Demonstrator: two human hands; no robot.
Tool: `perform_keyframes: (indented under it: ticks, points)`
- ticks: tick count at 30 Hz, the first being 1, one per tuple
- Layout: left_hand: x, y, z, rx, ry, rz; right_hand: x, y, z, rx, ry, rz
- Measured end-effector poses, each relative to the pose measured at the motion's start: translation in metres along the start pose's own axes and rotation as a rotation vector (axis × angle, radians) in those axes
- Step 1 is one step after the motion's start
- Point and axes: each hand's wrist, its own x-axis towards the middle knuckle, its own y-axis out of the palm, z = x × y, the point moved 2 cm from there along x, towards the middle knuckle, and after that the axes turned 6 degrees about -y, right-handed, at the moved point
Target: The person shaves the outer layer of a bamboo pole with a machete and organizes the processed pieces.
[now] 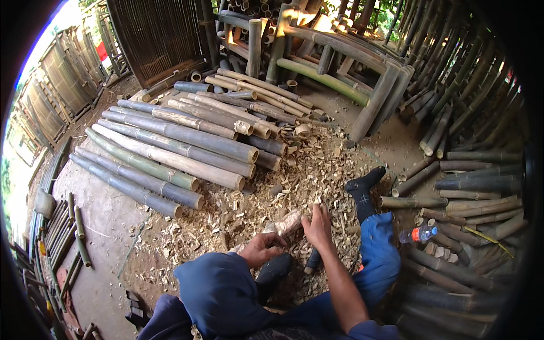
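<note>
A pale, shaved length of bamboo (287, 223) lies aslant among the chips in front of me. My left hand (262, 249) is at its near side, close to my raised knee, with the fingers loosely bent and the thumb apart. Whether that hand touches the bamboo I cannot tell. At the far end of the bamboo is my right hand (318, 228), its fingers closed together. A small pale tip shows above them, but what they hold is mostly hidden. A short dark tube-like piece (312, 261) lies below my right wrist.
Wood chips (317, 164) cover the ground around my dark-covered feet (364, 186). Cut bamboo poles (170, 150) lie in rows ahead to the left. More poles (479, 184) are stacked at right, with a plastic bottle (418, 234) beside them. A bamboo frame (334, 48) stands behind.
</note>
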Motion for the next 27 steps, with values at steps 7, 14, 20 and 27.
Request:
perform_keyframes:
  ticks: [7, 14, 20, 27]
  points:
    - [0.066, -0.037, 0.019, 0.122, 0.107, -0.441, 0.172, -0.041, -0.002, -0.084, -0.141, 0.032]
    - [0.162, -0.119, 0.047, 0.759, 0.211, -0.680, 0.327, 0.008, 0.006, -0.211, -0.386, 0.041]
    - [0.184, -0.126, 0.068, 0.804, 0.142, -0.676, 0.437, 0.055, 0.014, -0.184, -0.409, -0.015]
    - [0.180, -0.127, 0.061, 0.934, 0.117, -0.706, 0.497, 0.107, 0.013, -0.281, -0.444, 0.024]
